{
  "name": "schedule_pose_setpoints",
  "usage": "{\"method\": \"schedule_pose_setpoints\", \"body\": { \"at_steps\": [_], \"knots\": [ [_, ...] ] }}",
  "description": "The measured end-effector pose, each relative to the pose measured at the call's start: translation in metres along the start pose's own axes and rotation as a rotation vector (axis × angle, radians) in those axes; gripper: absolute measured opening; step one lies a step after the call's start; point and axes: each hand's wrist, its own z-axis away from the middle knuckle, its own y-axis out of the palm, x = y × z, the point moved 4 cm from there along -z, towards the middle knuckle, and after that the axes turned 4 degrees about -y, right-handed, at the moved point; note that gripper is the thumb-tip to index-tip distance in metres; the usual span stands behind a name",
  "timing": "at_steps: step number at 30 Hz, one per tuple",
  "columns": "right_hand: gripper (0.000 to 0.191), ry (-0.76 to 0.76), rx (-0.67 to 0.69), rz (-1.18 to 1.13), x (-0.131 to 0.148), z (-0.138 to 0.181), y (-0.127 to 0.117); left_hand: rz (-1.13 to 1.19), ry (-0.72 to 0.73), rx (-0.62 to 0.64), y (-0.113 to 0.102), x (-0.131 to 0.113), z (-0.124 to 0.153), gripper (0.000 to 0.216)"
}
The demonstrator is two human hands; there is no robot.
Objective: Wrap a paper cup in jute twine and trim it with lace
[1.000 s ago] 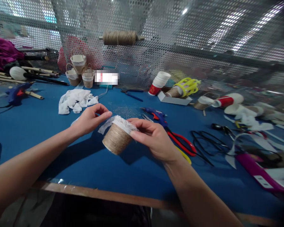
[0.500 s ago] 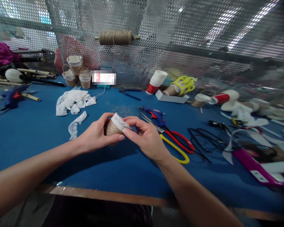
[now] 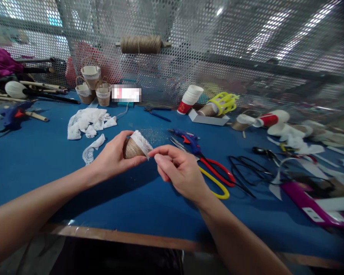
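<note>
My left hand is wrapped round a small twine-covered cup and holds it above the blue table. A band of white lace runs round the cup's rim. My right hand is closed in a pinch at the free end of that lace, just right of the cup, thumb and forefinger pressed together.
A loose lace strip and a lace pile lie to the left. Red-and-yellow scissors, a blue glue gun and black scissors lie to the right. Finished twine baskets, paper cups and a twine spool stand along the mesh wall.
The left hand went from pinching the lace to gripping the cup. The cup turned and rose a little. The right hand slid off the cup to pinch the lace's end.
</note>
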Motion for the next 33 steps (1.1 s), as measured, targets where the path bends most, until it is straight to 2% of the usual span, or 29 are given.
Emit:
{"method": "schedule_pose_setpoints", "body": {
  "at_steps": [3, 7, 15, 29, 33],
  "knots": [
    [0.017, 0.006, 0.029, 0.026, -0.0031, -0.0014, 0.0005, -0.058, 0.035, -0.015, -0.0013, -0.0007, -0.0001, 0.06],
    [0.015, 0.015, -0.004, 0.002, -0.0027, -0.0021, -0.0022, -0.13, 0.06, -0.022, -0.0015, -0.0008, 0.0005, 0.061],
    [0.016, 0.07, 0.061, -0.027, -0.0024, -0.0017, 0.0013, -0.244, 0.169, -0.058, 0.0003, -0.0013, 0.0024, 0.058],
    [0.019, 0.086, 0.131, -0.074, -0.0032, -0.0021, 0.0025, -0.305, 0.203, -0.004, 0.0043, -0.0055, 0.007, 0.053],
    [0.022, 0.068, 0.114, -0.084, -0.0029, -0.0014, 0.0014, -0.323, 0.206, 0.002, 0.0051, -0.0063, 0.0072, 0.054]
  ]
}}
